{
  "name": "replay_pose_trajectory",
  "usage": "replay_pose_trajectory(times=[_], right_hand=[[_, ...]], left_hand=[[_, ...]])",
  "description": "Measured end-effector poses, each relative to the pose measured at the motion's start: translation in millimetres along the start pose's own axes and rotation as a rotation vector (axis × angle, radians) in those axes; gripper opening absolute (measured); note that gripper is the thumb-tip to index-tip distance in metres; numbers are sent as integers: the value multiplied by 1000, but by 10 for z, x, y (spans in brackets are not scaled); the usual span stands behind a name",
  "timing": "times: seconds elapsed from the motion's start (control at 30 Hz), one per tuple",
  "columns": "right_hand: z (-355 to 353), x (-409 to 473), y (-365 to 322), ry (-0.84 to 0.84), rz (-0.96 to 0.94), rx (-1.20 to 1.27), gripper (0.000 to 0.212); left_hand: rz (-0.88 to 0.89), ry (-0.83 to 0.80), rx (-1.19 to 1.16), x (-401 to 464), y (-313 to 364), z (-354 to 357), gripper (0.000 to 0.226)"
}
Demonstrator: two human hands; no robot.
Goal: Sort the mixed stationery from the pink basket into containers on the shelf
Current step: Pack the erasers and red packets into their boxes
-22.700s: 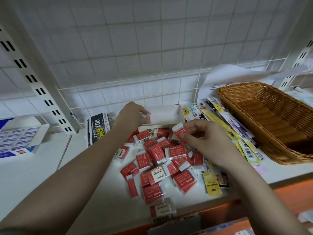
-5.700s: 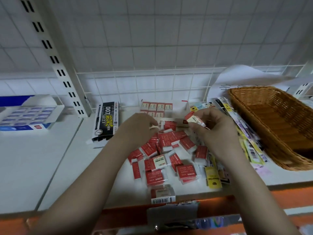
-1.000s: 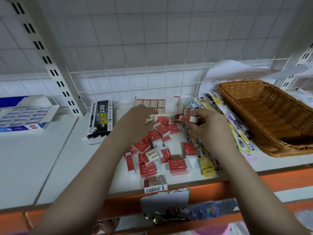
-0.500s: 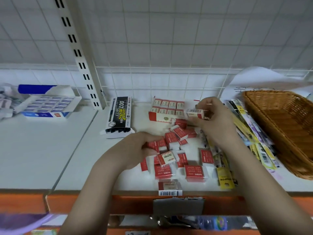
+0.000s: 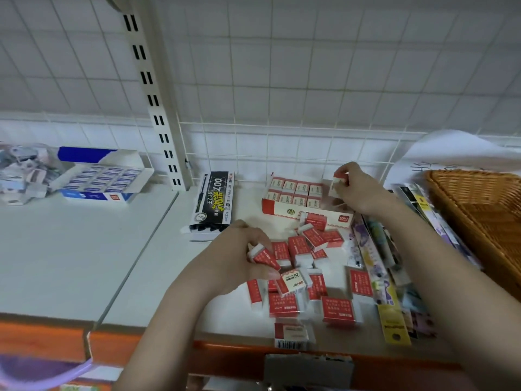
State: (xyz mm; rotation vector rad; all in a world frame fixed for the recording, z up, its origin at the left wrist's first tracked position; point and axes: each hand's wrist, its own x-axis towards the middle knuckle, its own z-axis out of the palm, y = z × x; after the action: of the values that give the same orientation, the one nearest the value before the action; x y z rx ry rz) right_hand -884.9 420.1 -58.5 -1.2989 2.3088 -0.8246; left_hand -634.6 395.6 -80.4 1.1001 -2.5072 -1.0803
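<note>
Left hand (image 5: 239, 258): fingers curled round one red eraser (image 5: 264, 257), held at the left side of the loose pile.
Right hand (image 5: 356, 190): pinches a single eraser (image 5: 337, 184) at the right end of the eraser box (image 5: 307, 213), beside the packed rows.
Eraser box: open, red-and-white, near the back grid; erasers standing in rows at its left part.
Loose erasers (image 5: 307, 275): scattered between box and front shelf edge; one (image 5: 291, 335) overhangs the orange lip (image 5: 112, 342).
Wicker basket (image 5: 479, 221): far right, flat packets (image 5: 389, 277) fanned against its left rim.
Black pen pack (image 5: 212, 206): left of box, apart.
Blue box (image 5: 101, 183): left bay.
Open room: bare white shelf (image 5: 84, 249) left of the pile.
</note>
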Motion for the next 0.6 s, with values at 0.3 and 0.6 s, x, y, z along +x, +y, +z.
replay_pose_trajectory(times=[0.3,0.6], right_hand=[[166,279,-41,-93,47,-381,19],[323,265,-84,-42,43,-587,31]], left_hand=[[-42,247,-144,-45,-99,15,30],[14,316,-154,-79,-116,2,28]])
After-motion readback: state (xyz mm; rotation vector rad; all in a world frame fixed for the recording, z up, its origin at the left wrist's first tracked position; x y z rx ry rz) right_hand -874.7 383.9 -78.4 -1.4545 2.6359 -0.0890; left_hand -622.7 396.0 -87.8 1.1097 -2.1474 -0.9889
